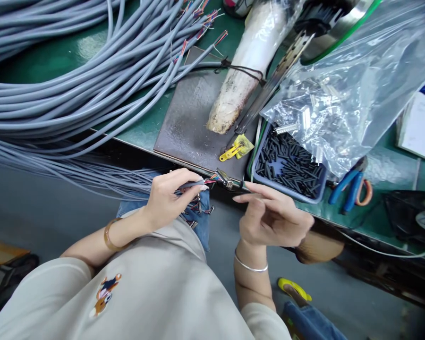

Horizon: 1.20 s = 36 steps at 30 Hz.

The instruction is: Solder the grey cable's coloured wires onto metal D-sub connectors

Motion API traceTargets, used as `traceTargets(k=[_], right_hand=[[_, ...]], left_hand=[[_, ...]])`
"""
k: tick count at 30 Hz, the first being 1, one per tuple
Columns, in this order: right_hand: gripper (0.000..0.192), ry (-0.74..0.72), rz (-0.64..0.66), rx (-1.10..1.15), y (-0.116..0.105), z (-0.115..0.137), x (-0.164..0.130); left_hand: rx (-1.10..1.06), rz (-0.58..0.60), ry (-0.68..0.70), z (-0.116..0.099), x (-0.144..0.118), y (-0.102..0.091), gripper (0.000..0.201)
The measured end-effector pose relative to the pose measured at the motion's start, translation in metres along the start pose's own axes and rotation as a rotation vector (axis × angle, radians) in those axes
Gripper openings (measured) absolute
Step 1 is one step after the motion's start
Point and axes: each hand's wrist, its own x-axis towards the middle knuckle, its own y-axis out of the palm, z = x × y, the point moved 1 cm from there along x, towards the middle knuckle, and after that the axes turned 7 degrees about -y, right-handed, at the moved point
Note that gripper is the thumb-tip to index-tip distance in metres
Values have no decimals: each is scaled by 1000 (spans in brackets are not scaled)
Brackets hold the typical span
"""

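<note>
While left hand (170, 193) pinches round cable (194, 183), boxy metal connector (224, 179) protrudes.

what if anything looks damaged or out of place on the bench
The white wrapped bundle above the dark plate has a browned, stained end, possibly scorched. The clear bag overlaps the bin, partly covering its black pieces.

One held cable (192, 184), two bracelets (107, 237)
</note>
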Motion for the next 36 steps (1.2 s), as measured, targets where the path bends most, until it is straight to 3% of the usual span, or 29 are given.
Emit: traceTargets(k=[2, 8, 12, 16, 19, 21, 26, 32, 36], right_hand=[[10, 0, 17, 53, -2, 1, 1], [14, 22, 371, -145, 7, 10, 15], [13, 149, 409, -91, 12, 14, 20], [16, 444, 391, 86, 13, 17, 20], [22, 630, 355, 285, 15, 15, 21], [25, 678, 354, 378, 16, 13, 22], [29, 687, 351, 316, 17, 14, 24], [20, 617, 387, 223, 14, 17, 21], [14, 447, 345, 40, 16, 15, 17]], left_hand=[[0, 27, -53, -2, 0, -3, 6], [-56, 182, -218, -9, 0, -11, 19], [-127, 218, -308, -12, -1, -15, 24], [-213, 250, -368, -12, -2, -17, 25], [-187, 271, -332, -11, -3, -18, 23], [-146, 275, -254, -10, -4, -19, 20], [-127, 274, -134, -7, -7, -18, 15], [-160, 270, -247, -5, -10, -19, 18], [-186, 283, -297, -4, -12, -18, 18]])
